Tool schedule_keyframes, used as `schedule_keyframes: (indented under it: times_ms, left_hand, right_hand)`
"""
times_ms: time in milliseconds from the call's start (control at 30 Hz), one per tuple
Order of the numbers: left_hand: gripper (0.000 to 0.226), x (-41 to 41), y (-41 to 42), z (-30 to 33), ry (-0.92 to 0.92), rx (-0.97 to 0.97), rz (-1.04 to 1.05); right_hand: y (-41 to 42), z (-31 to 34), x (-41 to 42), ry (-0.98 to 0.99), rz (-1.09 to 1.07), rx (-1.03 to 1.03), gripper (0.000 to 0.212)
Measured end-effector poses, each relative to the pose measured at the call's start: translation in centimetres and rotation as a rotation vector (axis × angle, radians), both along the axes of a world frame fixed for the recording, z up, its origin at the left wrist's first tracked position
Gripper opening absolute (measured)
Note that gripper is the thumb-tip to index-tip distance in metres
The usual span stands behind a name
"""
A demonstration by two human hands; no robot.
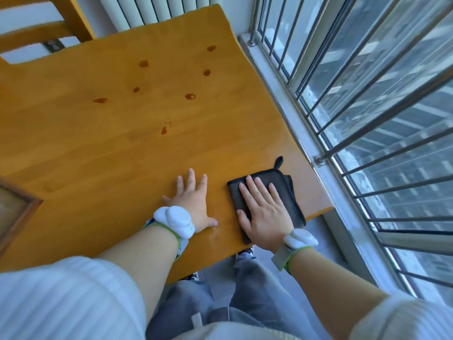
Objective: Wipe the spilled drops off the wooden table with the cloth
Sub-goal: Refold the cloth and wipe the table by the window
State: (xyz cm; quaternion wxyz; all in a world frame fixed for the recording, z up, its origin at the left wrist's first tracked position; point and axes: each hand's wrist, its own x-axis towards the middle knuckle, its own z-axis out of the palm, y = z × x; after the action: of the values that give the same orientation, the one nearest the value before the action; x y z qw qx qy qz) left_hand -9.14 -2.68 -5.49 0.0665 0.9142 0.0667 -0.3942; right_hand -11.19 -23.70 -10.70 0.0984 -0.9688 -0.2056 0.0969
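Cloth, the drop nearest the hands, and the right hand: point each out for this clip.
cloth (pixel 293 192): head view, bare dark fabric right of the fingers.
nearest drop (pixel 164 130): head view, centre of the brown spot.
right hand (pixel 266 212): head view, back of the hand, flat on the cloth.

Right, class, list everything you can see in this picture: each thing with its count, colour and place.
Wooden table: one, orange-brown, centre.
Spilled drops: about seven, dark brown, far half of table.
Cloth: one, black, folded, near right corner.
Chair: one, wooden, far left.
Radiator: one, white, behind table.
Window bars: several, metal, right.
Wrist bands: two, white, on wrists.
Left hand: flat on table.
Right hand: flat on cloth.
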Motion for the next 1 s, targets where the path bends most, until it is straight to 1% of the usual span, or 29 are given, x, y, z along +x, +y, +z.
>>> schedule_keyframes:
  times_ms: [133, 233, 333, 433, 467, 567, 700, 767, 867, 1000]
  left_hand:
    - [0.134, 2.2, -1.9, -0.6, 0.007, 0.0, 0.018]
    - [0.133, 3.2, -2.7, -1.1, 0.062, 0.006, 0.043]
    - [0.134, 3.3, -2.5, -1.4, 0.092, -0.012, 0.045]
    - [0.134, 3.4, -2.4, -1.5, 0.097, -0.01, 0.06]
    - [0.134, 3.3, -2.5, -1.5, 0.096, -0.011, 0.06]
    - [0.133, 3.2, -2.5, -1.5, 0.085, -0.006, 0.057]
    - [0.13, 3.0, -2.5, -1.4, 0.076, -0.008, 0.05]
    - [0.129, 3.1, -2.5, -1.3, 0.077, -0.017, 0.058]
    - [0.128, 3.1, -2.6, -1.2, 0.082, -0.017, 0.067]
    - [0.128, 3.2, -2.7, -1.2, 0.091, -0.014, 0.068]
  right_hand:
    - [-3.7, 0.1, 2.3, 0.01, -0.006, -0.045, 0.065]
    - [-5.5, 0.0, 5.1, 0.012, -0.029, -0.056, 0.065]
    - [-4.6, 0.0, 7.2, 0.011, -0.09, -0.062, 0.065]
    - [-1.9, -0.3, 8.1, 0.033, -0.161, -0.036, 0.066]
    - [-1.1, -0.3, 7.6, 0.029, -0.141, -0.032, 0.066]
    - [0.0, -0.4, 5.3, 0.032, 0.032, -0.018, 0.066]
    - [-3.2, -0.3, 5.5, 0.075, 0.255, -0.024, 0.065]
    - [-5.2, -0.3, 6.9, 0.07, 0.285, -0.049, 0.064]
    - [-6.0, -0.3, 9.5, 0.039, 0.152, -0.064, 0.063]
    - [-3.4, -0.4, 11.1, 0.019, -0.054, -0.044, 0.063]
